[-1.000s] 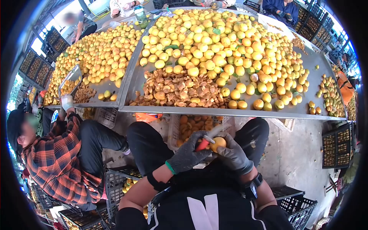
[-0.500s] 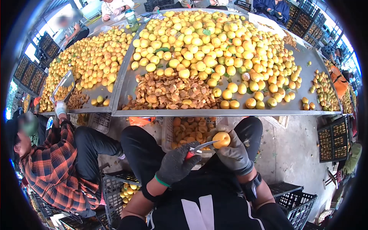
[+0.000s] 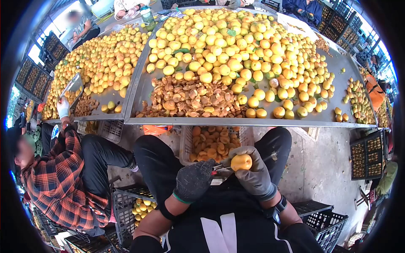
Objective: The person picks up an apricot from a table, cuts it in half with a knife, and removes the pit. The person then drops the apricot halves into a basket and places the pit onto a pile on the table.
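Observation:
My left hand (image 3: 193,181), in a dark glove with a green cuff, is closed on the red handle of a curved knife (image 3: 220,168). The blade reaches toward the fruit, its tip partly hidden beside it. In a grey glove, my right hand (image 3: 255,180) grips a yellow-orange fruit (image 3: 241,162) between thumb and fingers. Both hands are above my lap, close together. Just beyond them, under the table edge, a light crate (image 3: 185,145) holds orange fruit halves (image 3: 213,142).
The metal table (image 3: 253,121) bears heaped whole fruit (image 3: 219,46) and a brown pile of pieces (image 3: 192,98). A co-worker in plaid (image 3: 59,183) sits at the left. Black crates (image 3: 126,211) stand beside me on both sides; more people are across the table.
The knife has turned and its blade shows less, with the fruit slightly lower. My left hand has shifted a little. The co-worker's gloved hand has moved up toward the tray-like scoop.

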Demonstrator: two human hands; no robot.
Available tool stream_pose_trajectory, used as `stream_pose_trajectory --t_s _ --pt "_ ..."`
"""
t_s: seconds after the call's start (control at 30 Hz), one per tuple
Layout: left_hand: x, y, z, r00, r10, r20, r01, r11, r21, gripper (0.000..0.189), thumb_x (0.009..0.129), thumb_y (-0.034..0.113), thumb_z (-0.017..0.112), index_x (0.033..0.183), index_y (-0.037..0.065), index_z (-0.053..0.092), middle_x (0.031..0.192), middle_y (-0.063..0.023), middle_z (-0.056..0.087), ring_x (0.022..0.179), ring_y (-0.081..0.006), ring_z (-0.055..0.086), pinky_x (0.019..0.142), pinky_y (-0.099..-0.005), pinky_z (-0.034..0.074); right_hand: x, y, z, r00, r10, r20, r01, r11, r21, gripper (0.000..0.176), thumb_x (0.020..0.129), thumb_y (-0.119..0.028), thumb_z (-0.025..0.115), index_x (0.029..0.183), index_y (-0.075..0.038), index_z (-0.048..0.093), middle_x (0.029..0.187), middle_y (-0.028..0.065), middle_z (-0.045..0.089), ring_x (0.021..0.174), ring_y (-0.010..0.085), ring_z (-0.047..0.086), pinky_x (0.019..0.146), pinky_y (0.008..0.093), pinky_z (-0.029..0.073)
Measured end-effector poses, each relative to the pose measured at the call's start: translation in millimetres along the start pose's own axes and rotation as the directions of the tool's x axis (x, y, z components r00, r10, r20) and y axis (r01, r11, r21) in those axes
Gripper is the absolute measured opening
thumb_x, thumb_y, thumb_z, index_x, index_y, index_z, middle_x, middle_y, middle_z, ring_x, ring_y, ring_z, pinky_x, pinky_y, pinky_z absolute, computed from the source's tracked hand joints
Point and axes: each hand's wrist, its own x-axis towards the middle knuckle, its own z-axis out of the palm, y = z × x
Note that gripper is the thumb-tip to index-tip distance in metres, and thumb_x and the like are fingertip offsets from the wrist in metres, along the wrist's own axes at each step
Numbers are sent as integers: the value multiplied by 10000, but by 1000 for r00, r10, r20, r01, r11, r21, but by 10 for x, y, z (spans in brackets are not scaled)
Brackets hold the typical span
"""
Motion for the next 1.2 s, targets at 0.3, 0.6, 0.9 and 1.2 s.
stream_pose_trajectory --t_s 0.3,0.6,0.9,1.2 --pt "84 -28 75 999 -16 35 18 998 -66 440 723 110 631 1159 55 601 946 -114 648 785 -255 636 641 -379 505 -24 108 144 987 -57 -149 59 998 6 390 907 -157 601 1232 -100 391 1216 92 487 1169 295 515 1018 445 401" --pt "242 -64 174 999 -40 -3 39 987 -154 396 758 127 634 1145 56 589 863 -108 636 742 -275 636 609 -385 494 24 142 209 964 -157 -213 136 985 -108 365 922 -156 578 1229 -92 391 1183 81 506 1163 287 518 1037 426 368" --pt "232 8 257 996 -52 79 66 980 -190 317 833 241 622 1098 68 593 850 -127 638 729 -310 637 611 -402 495 64 135 -6 975 -95 -203 45 970 -240 387 898 -176 619 1218 -55 439 1177 88 557 1185 249 509 1025 391 374" --pt "296 -5 249 876 -68 477 337 793 -507 395 866 297 620 1138 40 495 894 -217 634 849 -404 621 709 -459 490 125 127 2 994 55 -92 -21 942 335 484 839 -207 690 1234 -50 458 1199 107 568 1235 294 474 1071 422 325"
